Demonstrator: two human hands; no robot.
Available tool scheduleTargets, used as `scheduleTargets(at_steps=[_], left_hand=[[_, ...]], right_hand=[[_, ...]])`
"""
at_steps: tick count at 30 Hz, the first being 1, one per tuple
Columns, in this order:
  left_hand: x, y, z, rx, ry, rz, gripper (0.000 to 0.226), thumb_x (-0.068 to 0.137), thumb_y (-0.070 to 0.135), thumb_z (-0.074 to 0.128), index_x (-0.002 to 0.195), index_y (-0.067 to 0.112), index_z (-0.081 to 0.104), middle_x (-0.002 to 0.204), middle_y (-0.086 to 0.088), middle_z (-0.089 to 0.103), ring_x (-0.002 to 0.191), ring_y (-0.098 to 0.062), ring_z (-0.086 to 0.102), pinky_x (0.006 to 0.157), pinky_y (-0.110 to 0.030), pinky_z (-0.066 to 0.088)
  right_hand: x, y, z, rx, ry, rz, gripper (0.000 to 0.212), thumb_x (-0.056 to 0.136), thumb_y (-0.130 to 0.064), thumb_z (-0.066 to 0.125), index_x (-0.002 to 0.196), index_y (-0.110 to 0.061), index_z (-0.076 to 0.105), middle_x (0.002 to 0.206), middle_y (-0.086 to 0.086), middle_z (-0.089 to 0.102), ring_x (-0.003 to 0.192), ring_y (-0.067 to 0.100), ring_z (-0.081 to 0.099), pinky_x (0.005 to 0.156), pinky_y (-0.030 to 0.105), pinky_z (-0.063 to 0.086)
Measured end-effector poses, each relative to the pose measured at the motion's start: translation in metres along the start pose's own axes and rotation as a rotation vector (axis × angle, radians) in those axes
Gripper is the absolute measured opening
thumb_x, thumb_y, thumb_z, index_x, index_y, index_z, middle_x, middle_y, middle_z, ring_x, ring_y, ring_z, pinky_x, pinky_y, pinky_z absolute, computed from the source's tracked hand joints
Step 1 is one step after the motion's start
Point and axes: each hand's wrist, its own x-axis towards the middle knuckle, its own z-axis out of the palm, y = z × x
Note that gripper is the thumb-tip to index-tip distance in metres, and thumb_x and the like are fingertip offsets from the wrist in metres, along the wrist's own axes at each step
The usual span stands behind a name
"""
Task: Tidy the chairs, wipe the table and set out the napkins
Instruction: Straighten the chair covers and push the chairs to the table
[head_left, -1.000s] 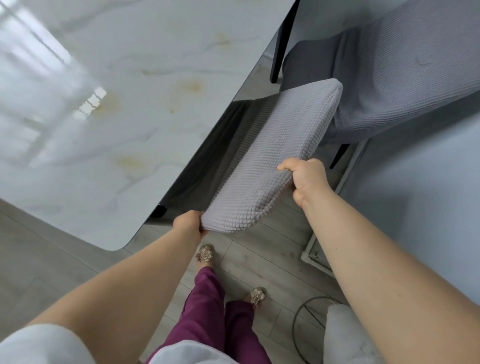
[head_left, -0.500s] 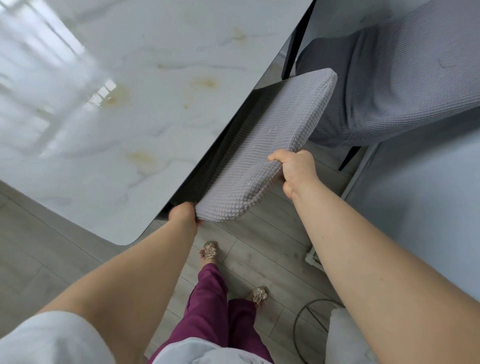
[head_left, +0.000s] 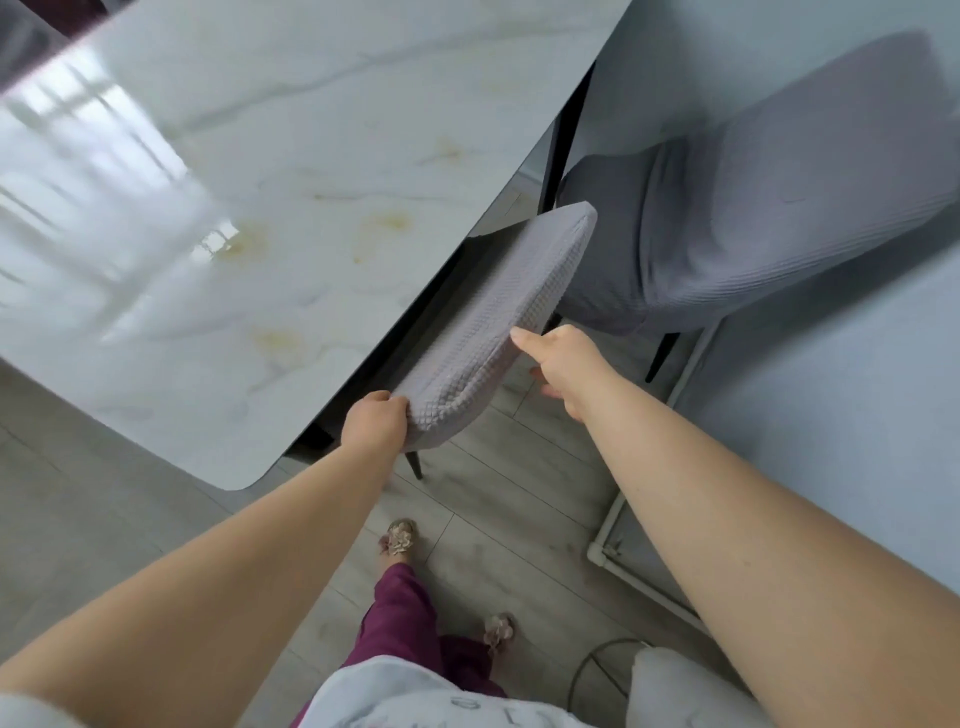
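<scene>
2 chairs in grey covers stand by the table (head_left: 260, 208), whose glossy marble top fills the view from 9 to 12 o'clock. The near chair (head_left: 498, 312) sits at the centre, pushed in against the table's right edge. Only its padded back shows, and the seat is hidden beneath the top. The far chair (head_left: 779, 208) stands at 2 o'clock, just beyond the near one and turned away from the table.

The left hand (head_left: 374, 426) grips the closest corner of the near chair's back, fingers curled over the waffle fabric. The right hand (head_left: 566, 358) hangs beside the back's outer edge at 3 o'clock of it. Its fingers are loose and spread and hold nothing. Its thumb points at the fabric and seems to touch it, though the blur leaves that unsure.

Several yellowish stains (head_left: 389, 223) mark the tabletop near its right edge. At 6 o'clock, 2 slippers (head_left: 397, 535) and purple trousers (head_left: 400, 613) show on the grey plank floor (head_left: 519, 467).
</scene>
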Motion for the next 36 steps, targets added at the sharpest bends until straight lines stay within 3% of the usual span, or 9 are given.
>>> scheduleTargets(at_steps=[4, 6, 8, 11, 14, 18, 22, 30, 36], left_hand=[[-0.032, 0.025, 0.004, 0.138, -0.026, 0.197, 0.024, 0.094, 0.026, 0.040, 0.073, 0.029, 0.051, 0.083, 0.005, 0.053, 0.090, -0.023, 0.050, 0.080, -0.033, 0.039], [-0.044, 0.043, 0.011, 0.156, -0.027, 0.281, 0.026, 0.095, 0.032, 0.041, 0.103, 0.025, 0.065, 0.103, 0.004, 0.062, 0.101, -0.023, 0.054, 0.083, -0.032, 0.039], [-0.055, 0.062, 0.018, 0.124, -0.026, 0.325, 0.041, 0.094, 0.037, 0.042, 0.130, 0.023, 0.056, 0.120, 0.003, 0.062, 0.098, -0.017, 0.057, 0.080, -0.031, 0.042], [-0.070, 0.095, 0.035, 0.098, -0.036, 0.428, 0.040, 0.095, 0.038, 0.043, 0.130, 0.024, 0.055, 0.105, 0.006, 0.063, 0.072, -0.007, 0.055, 0.062, -0.027, 0.043], [-0.073, 0.125, 0.048, 0.118, -0.034, 0.477, 0.039, 0.095, 0.038, 0.044, 0.130, 0.023, 0.055, 0.106, 0.007, 0.062, 0.068, -0.002, 0.051, 0.058, -0.021, 0.039], [-0.063, 0.178, 0.075, 0.148, -0.059, 0.534, 0.047, 0.093, 0.040, 0.049, 0.136, 0.022, 0.048, 0.134, 0.005, 0.055, 0.089, -0.008, 0.052, 0.064, -0.022, 0.036], [-0.038, 0.229, 0.102, 0.176, -0.092, 0.559, 0.053, 0.090, 0.041, 0.056, 0.138, 0.020, 0.046, 0.139, 0.002, 0.051, 0.116, -0.019, 0.054, 0.081, -0.028, 0.039], [0.014, 0.325, 0.145, 0.221, -0.220, 0.521, 0.052, 0.091, 0.039, 0.057, 0.137, 0.017, 0.047, 0.141, 0.000, 0.050, 0.125, -0.021, 0.050, 0.102, -0.037, 0.042], [0.040, 0.365, 0.182, 0.287, -0.307, 0.487, 0.049, 0.092, 0.040, 0.055, 0.135, 0.017, 0.048, 0.136, -0.001, 0.054, 0.120, -0.021, 0.053, 0.093, -0.032, 0.044]], right_hand=[[-0.025, 0.000, -0.037, -0.094, -0.046, -0.023, 0.062, 0.092, -0.044, 0.059, 0.136, -0.004, 0.044, 0.128, 0.011, 0.055, 0.119, 0.028, 0.054, 0.102, 0.046, 0.045], [-0.036, -0.003, -0.061, -0.109, -0.022, -0.053, 0.059, 0.090, -0.045, 0.060, 0.133, -0.006, 0.047, 0.118, 0.007, 0.057, 0.114, 0.025, 0.056, 0.101, 0.045, 0.046], [-0.041, -0.007, -0.082, -0.117, 0.018, -0.064, 0.052, 0.089, -0.046, 0.061, 0.124, -0.008, 0.052, 0.119, 0.008, 0.059, 0.110, 0.025, 0.058, 0.098, 0.045, 0.048], [-0.045, -0.011, -0.117, -0.092, 0.063, -0.066, 0.044, 0.089, -0.044, 0.061, 0.114, -0.009, 0.054, 0.121, 0.016, 0.060, 0.113, 0.032, 0.059, 0.099, 0.049, 0.048], [-0.037, -0.016, -0.141, -0.071, 0.068, -0.064, 0.044, 0.089, -0.044, 0.062, 0.114, -0.009, 0.052, 0.121, 0.017, 0.059, 0.113, 0.032, 0.059, 0.099, 0.049, 0.047], [-0.005, -0.035, -0.177, -0.056, 0.087, -0.078, 0.049, 0.090, -0.044, 0.060, 0.121, -0.008, 0.051, 0.116, 0.009, 0.059, 0.108, 0.026, 0.059, 0.098, 0.043, 0.048], [0.034, -0.058, -0.216, -0.057, 0.126, -0.052, 0.046, 0.089, -0.046, 0.061, 0.116, -0.010, 0.053, 0.120, 0.015, 0.061, 0.113, 0.029, 0.060, 0.097, 0.044, 0.049], [0.120, -0.124, -0.274, -0.111, 0.180, -0.052, 0.049, 0.091, -0.041, 0.060, 0.121, -0.004, 0.051, 0.127, 0.013, 0.055, 0.114, 0.027, 0.057, 0.100, 0.044, 0.046], [0.166, -0.132, -0.307, -0.119, 0.180, 0.012, 0.051, 0.089, -0.043, 0.063, 0.125, -0.009, 0.050, 0.132, 0.006, 0.051, 0.119, 0.024, 0.052, 0.103, 0.045, 0.043]])
